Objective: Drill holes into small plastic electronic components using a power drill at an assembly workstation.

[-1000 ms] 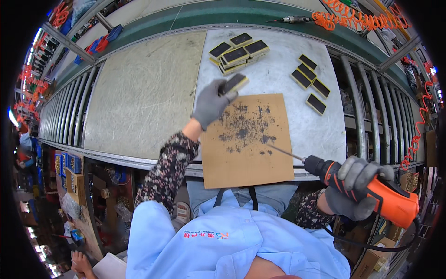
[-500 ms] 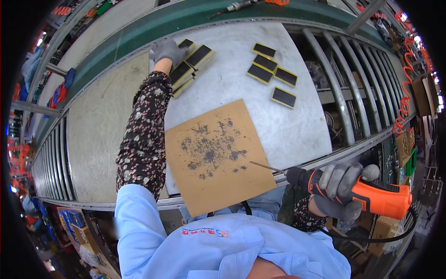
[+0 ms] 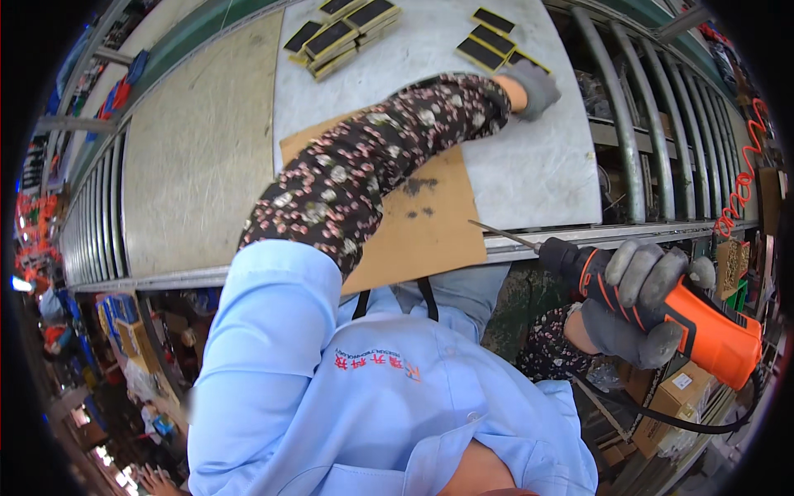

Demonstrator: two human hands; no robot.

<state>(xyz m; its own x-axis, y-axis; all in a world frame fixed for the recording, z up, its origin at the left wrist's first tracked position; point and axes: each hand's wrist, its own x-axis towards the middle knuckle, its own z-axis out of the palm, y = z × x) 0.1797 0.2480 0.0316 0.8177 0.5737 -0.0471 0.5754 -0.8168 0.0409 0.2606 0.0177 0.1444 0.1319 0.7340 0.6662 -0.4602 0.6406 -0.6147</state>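
Left hand [image 3: 536, 87], grey-gloved, stretched across to far right of counter [image 3: 538, 165], fingers curled down on small black-and-yellow pad [image 3: 529, 61]; grip itself hidden, cannot tell if closed. Right hand [image 3: 637, 302] near right, off counter edge, wrapped tight round orange electric screwdriver [image 3: 662, 310], bit aimed at scorched cardboard sheet [image 3: 430, 223]. Likely step: fetching next pad. Next move calls for setting pad on cardboard under bit.

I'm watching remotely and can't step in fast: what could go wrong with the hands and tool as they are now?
1. The right hand grips the orange electric screwdriver off the bench edge with its bit pointing at the outstretched left sleeve; a slip might jab it.
2. The left hand reaches across to the far flat black pieces; the sleeve might drag the cardboard sheet.
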